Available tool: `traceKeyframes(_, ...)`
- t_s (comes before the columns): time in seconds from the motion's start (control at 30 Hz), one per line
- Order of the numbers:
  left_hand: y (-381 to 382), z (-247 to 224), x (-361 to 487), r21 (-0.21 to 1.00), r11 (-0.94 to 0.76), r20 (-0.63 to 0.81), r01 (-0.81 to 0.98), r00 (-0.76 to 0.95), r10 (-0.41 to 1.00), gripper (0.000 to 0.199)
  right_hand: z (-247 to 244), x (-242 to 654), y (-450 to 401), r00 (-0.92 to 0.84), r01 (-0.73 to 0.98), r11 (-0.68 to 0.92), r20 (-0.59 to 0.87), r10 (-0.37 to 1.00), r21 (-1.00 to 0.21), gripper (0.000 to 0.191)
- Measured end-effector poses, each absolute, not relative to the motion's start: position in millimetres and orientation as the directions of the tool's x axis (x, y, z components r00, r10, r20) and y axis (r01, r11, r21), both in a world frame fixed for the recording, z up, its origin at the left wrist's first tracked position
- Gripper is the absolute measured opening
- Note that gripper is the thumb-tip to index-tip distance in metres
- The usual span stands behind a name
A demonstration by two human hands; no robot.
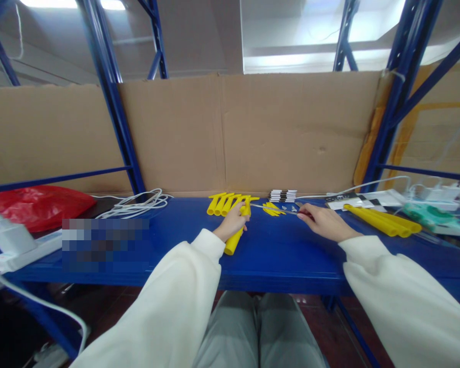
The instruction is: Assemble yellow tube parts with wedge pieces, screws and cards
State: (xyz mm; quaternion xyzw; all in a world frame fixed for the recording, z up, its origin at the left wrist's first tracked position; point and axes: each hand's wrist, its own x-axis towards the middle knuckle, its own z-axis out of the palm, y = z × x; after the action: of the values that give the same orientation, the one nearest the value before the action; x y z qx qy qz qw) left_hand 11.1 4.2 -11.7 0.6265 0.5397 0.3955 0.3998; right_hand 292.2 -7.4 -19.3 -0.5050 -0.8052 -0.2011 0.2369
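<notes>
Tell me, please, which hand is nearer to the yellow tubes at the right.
Right. The right hand is close by, left of the yellow tubes; the left hand is much farther left, holding another yellow tube.

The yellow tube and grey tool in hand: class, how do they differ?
The yellow tube is thick, the grey tool thin. The left hand holds the tube, the right hand the tool. The tube points toward the person; the tool runs mostly crosswise. Both are long.
</notes>
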Motion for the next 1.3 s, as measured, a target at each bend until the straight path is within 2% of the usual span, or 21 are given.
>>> traceKeyframes(0.2,3.3,-11.1,11.7,0.93,-0.097,0.063,0.354,0.106,0.992,0.068,-22.0,297.4,-3.7,-0.405,0.9,0.418,0.599,0.691,0.126,0.007)
traceKeyframes(0.47,5.7,-12.3,11.0,0.929,-0.11,0.074,0.355,0.112,0.991,0.062,-21.6,295.2,-6.7,-0.409,0.901,0.394,0.658,0.632,0.182,0.027)
traceKeyframes(0.7,5.1,-12.6,10.2,0.924,-0.117,0.081,0.364,0.113,0.99,0.061,-24.2,299.1,-0.7,-0.461,0.867,0.472,0.615,0.64,0.159,0.021)
traceKeyframes(0.87,10.3,-16.9,8.0,0.911,-0.143,0.104,0.386,0.122,0.987,0.061,-22.9,297.2,-5.0,-0.417,0.901,0.377,0.664,0.621,0.213,0.026)
traceKeyframes(1.0,11.7,-18.2,7.9,0.912,-0.144,0.107,0.385,0.115,0.988,0.06,-22.6,293.9,-7.3,-0.4,0.911,0.36,0.654,0.642,0.203,0.031)
traceKeyframes(1.17,8.9,-15.7,9.1,0.919,-0.124,0.092,0.375,0.103,0.99,0.063,-22.9,293.4,-6.2,-0.371,0.92,0.364,0.615,0.696,0.143,0.024)
traceKeyframes(1.3,11.7,-17.9,8.9,0.925,-0.123,0.092,0.36,0.103,0.99,0.065,-21.8,294.8,-6.4,-0.392,0.911,0.38,0.614,0.685,0.159,0.016)
